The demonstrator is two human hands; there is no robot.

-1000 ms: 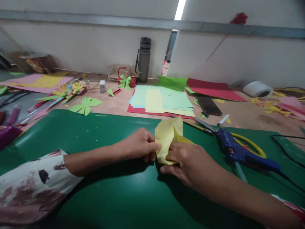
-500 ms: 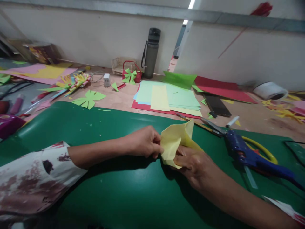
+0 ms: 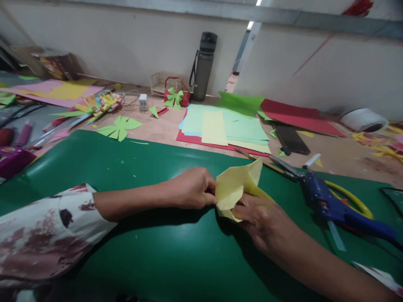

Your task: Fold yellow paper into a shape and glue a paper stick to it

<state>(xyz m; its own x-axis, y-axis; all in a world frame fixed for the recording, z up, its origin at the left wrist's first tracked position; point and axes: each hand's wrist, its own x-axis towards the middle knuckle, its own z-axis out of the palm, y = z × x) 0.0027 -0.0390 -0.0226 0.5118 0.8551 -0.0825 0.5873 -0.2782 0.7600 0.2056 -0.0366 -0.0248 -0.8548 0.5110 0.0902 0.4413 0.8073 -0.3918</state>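
A folded piece of yellow paper [image 3: 231,184] is held between my two hands above the green mat [image 3: 151,260]. My left hand [image 3: 193,188] is closed, with its thumb and fingers pinching the paper's left edge. From the lower right, my right hand [image 3: 256,214] grips the same paper, its thumb and fingers partly tucked behind a fold. The paper stands up in angled flaps, with one pointed corner at the top right. Just beyond it lie the scissors [image 3: 285,165] and a blue glue gun [image 3: 335,209] with a clear glue stick.
Behind the mat lies a stack of coloured paper [image 3: 192,121], with a dark phone [image 3: 291,138] to its right. A grey bottle [image 3: 204,71] stands near the wall beside a small red basket [image 3: 184,98]. Green paper cutouts [image 3: 119,128] and a white tape roll [image 3: 363,119] are further out.
The camera view has shifted slightly, so everything sits a little further right. Both hands keep their hold on the yellow paper, with hardly any change in its shape.
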